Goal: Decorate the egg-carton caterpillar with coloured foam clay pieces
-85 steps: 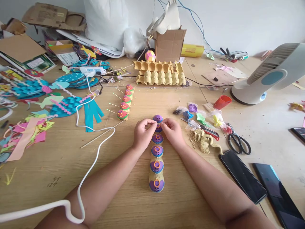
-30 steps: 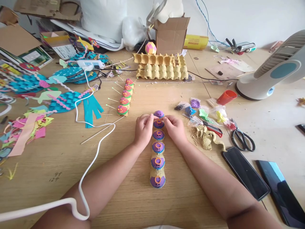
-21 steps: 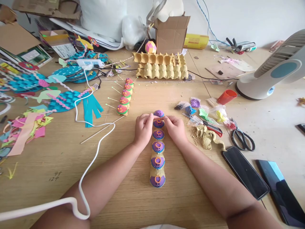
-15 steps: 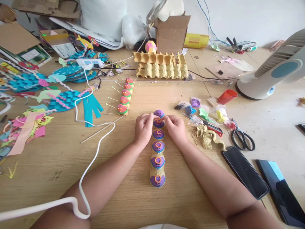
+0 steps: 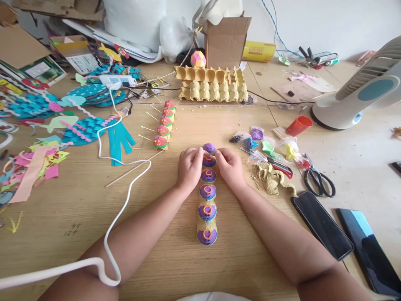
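Note:
A strip of egg-carton cups (image 5: 208, 213) runs away from me down the middle of the table, its several domes covered in purple and blue clay. Orange rings and small dark marks show on most domes. My left hand (image 5: 190, 168) is at the left of the strip's far end, fingers closed in a pinch. Opposite it, my right hand (image 5: 231, 168) pinches at the right side. Both sets of fingertips nearly meet over the far domes; what they hold is too small to make out.
A red and green caterpillar strip (image 5: 163, 130) with pins stands at the back left. A white cable (image 5: 125, 202) crosses the left side. Clay bags, a cutter (image 5: 280, 168), scissors (image 5: 318, 179), phones (image 5: 322, 225) and a fan (image 5: 357, 94) are at the right.
The fingertips have shifted very slightly around the far domes. The camera view has moved a little; everything else stays in place.

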`<state>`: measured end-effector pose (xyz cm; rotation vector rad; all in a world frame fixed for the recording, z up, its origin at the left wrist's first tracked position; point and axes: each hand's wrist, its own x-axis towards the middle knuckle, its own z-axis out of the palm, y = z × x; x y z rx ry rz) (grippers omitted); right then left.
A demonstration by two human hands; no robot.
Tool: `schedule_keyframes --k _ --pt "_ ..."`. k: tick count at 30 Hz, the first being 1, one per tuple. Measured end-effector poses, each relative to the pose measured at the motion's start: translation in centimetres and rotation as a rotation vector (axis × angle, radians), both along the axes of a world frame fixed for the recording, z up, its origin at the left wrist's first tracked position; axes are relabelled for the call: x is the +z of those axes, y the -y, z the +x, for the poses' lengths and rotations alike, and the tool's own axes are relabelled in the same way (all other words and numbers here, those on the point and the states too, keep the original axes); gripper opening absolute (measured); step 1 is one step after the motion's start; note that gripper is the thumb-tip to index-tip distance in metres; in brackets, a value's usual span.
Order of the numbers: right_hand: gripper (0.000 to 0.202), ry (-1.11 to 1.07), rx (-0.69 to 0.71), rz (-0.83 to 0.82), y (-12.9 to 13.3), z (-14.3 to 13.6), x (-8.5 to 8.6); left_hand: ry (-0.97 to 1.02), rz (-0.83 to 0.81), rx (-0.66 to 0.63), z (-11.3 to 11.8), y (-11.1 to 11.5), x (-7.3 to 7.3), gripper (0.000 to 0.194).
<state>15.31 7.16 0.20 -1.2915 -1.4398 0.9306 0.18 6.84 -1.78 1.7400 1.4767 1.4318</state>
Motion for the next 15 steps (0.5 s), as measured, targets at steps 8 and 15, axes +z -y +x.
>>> schedule_keyframes --k 8,15 --pt "0.033 -0.023 -0.024 0.029 -0.02 -0.02 -0.03 -0.155 0.033 0.027 0.06 0.50 0.40 0.057" --pt "0.038 0.000 0.019 0.071 0.25 0.10 0.37 0.009 -0.009 0.015 0.13 0.33 0.57 0.057"
